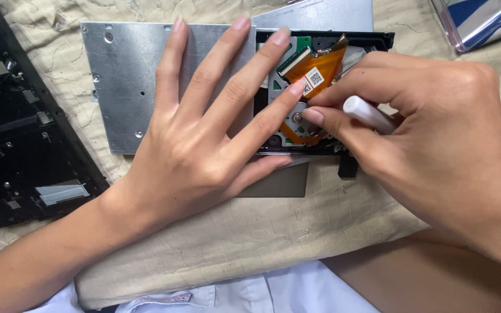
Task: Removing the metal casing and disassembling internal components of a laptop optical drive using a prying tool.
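Left hand [204,139] lies flat, fingers spread, palm down on the drive [140,87], a thin silver metal box. Nothing grasped; it presses the drive onto the cloth [233,232]. Index fingertip reaches past the metal lid onto the exposed board [288,93] at the drive's open end. Thumb rests along the near edge, just above a dull grey plate [279,182] that pokes out from under the drive.

Right hand [436,150] is pinched around a white tool [369,113], a round plastic handle held between thumb and fingers. The tip is hidden behind the fingers, so whether it touches the board cannot be told. Thumb tip sits right beside the left index tip, over a small screw area on the board.

An orange flex cable [326,64] with a small square code sticker runs across the board, just beyond both fingertips. A black frame [372,40] edges the open end, under and beyond the right hand's fingers.

Left of the left hand, well apart: a black laptop base [13,127], internals showing, at the cloth's edge. Beyond the right hand, top corner: a clear plastic case [482,20] with blue and white inside. Beyond the left fingertips, a second grey panel [320,14] lies touching the drive's far edge. White clothing [273,293] shows below the wrists.
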